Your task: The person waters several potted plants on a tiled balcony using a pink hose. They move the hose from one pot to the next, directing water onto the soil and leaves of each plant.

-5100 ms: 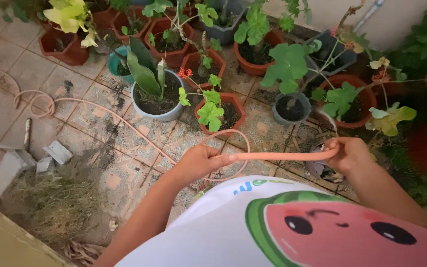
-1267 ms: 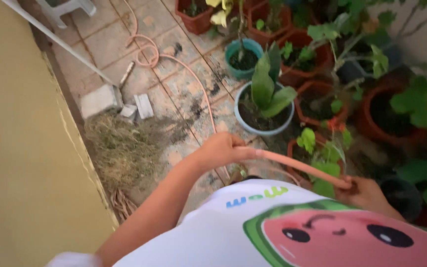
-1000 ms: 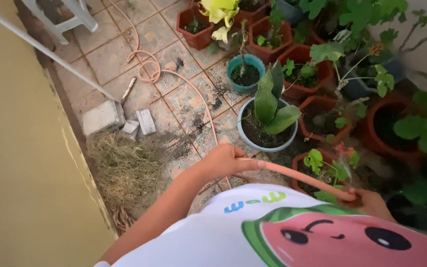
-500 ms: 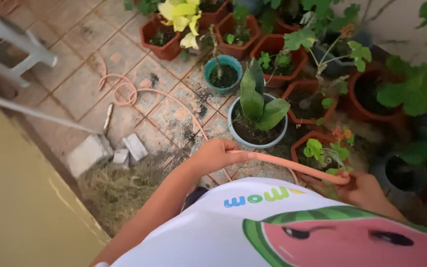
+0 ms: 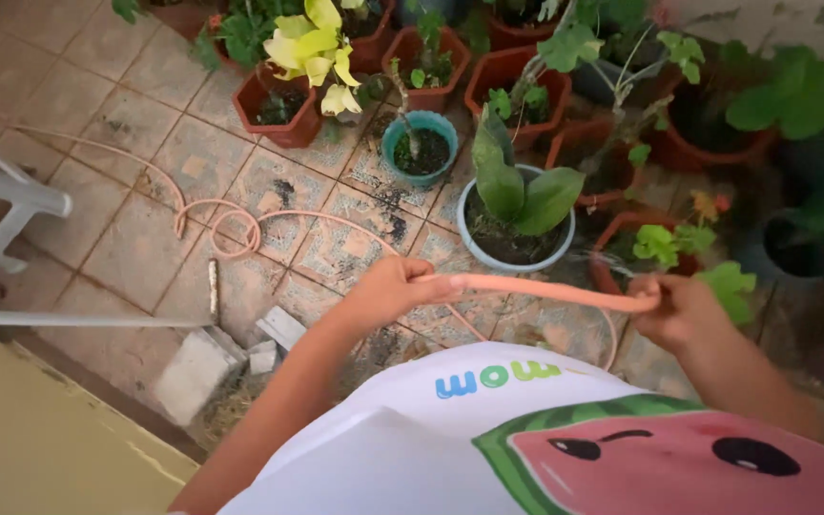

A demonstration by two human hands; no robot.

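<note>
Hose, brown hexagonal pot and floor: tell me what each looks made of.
Hose: soft rubber or vinyl, matte salmon pink; it coils loosely on the floor.
Brown hexagonal pot: probably moulded plastic, perhaps terracotta; thin, even rim.
Floor: patterned matte tiles, grout lines showing.

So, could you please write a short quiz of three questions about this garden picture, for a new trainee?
1. True or false: both hands grip the pink hose.
2. Which hand holds the end of the hose nearest the pots: A) left hand, B) right hand?
3. Fill in: the broad-leaved plant nearest the hose grows in a light blue ____.

Key: 1 true; 2 B; 3 pot.
</note>
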